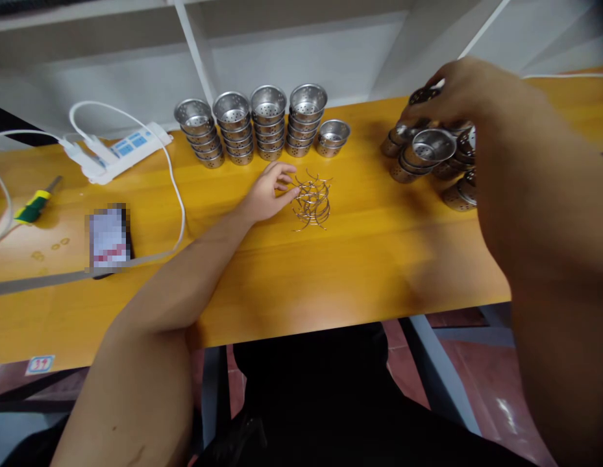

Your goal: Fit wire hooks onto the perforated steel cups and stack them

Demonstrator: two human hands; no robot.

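My left hand [274,192] rests at the left side of a small heap of thin curved metal wires [311,202], its fingers apart and curved toward them. At the right, my right hand [452,94] reaches over a cluster of perforated metal cups [432,146]. Its fingers come down around a cup at the back of the cluster, which they seem to grip; the hand partly hides it. Stacks of like cups [269,107] stand in a row behind the wires, with a shorter stack [333,135] at the row's right end.
On the left lie a white power strip [130,150] with cables, a green and yellow screwdriver [34,206] and a phone [109,240]. A white shelf [301,52] rises behind the yellow table [282,285]. A numbered sticker [39,364] marks the front edge.
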